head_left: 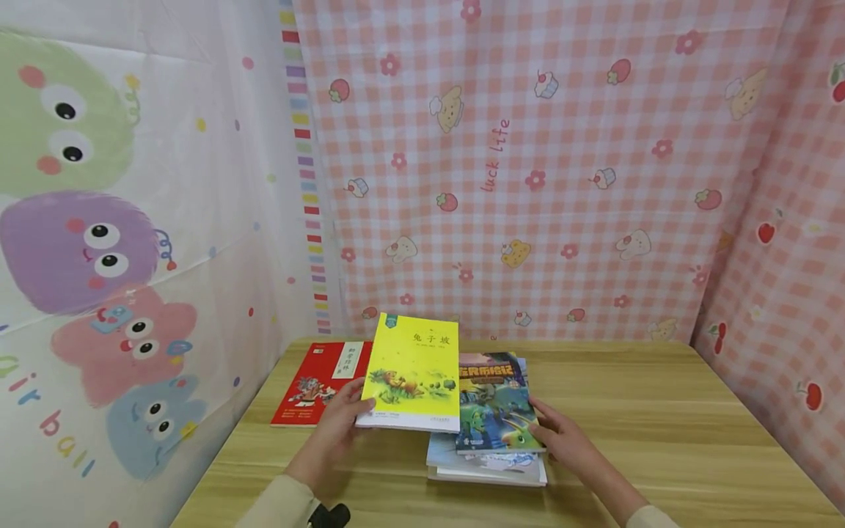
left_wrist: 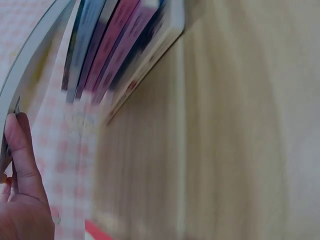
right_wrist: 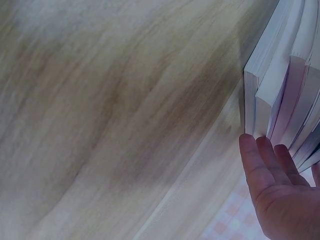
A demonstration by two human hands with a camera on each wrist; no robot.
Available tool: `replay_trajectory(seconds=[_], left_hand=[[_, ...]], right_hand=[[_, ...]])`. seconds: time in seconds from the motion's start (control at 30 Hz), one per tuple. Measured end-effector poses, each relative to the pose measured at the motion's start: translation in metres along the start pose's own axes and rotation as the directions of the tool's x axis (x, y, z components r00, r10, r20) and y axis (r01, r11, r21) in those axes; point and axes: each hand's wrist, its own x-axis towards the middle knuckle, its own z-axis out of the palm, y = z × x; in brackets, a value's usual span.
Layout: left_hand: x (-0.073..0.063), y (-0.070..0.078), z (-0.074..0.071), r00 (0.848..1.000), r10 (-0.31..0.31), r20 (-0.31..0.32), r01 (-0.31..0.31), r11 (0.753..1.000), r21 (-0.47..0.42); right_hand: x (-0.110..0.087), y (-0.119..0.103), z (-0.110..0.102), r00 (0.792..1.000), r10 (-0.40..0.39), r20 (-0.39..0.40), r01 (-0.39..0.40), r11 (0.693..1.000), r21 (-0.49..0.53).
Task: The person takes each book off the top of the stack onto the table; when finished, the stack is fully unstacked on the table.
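My left hand [head_left: 343, 412] grips a yellow book [head_left: 412, 367] by its lower left side, thumb on the cover. The book is held above the table, overlapping the left part of a book stack [head_left: 485, 475]. On top of that stack lies a dark blue-green book [head_left: 495, 411] with cartoon dinosaurs. At the stack's right side is my right hand [head_left: 561, 434]; in the right wrist view its fairly straight fingers [right_wrist: 255, 165] touch the book edges. A red book [head_left: 310, 392] lies flat at the left, partly hidden behind the yellow one.
The wooden table [head_left: 660, 411] carries all the books. A pink checked curtain [head_left: 561, 220] hangs behind it, and a white cartoon-print curtain [head_left: 224, 220] closes the left side. Another checked curtain [head_left: 779, 293] stands at the right.
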Motion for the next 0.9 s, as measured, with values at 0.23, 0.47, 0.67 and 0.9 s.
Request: replay_trajectory(seconds=[0.23,0.47,0.67,0.9], left_hand=[[0.015,0.015,-0.026,0.994,0.019,-0.105,-0.018,1.0,0.016],[0.023,0.02,-0.043,0.991,0.024,-0.13,-0.017,0.998,0.054],[0.03,0.012,-0.04,0.99,0.012,-0.142,-0.002,0.997,0.074],[0.041,-0.001,-0.032,0.994,0.019,-0.109,-0.006,0.993,0.115]], right_hand=[[0.001,0.0,0.0,1.0,0.009,0.0,-0.009,1.0,0.005],[0.001,0.0,0.0,1.0,0.021,0.002,-0.021,1.0,-0.004],[0.002,0.001,-0.001,1.0,0.031,0.002,-0.031,0.999,-0.013],[0.001,-0.001,0.0,1.0,0.024,0.001,-0.024,1.0,-0.014]])
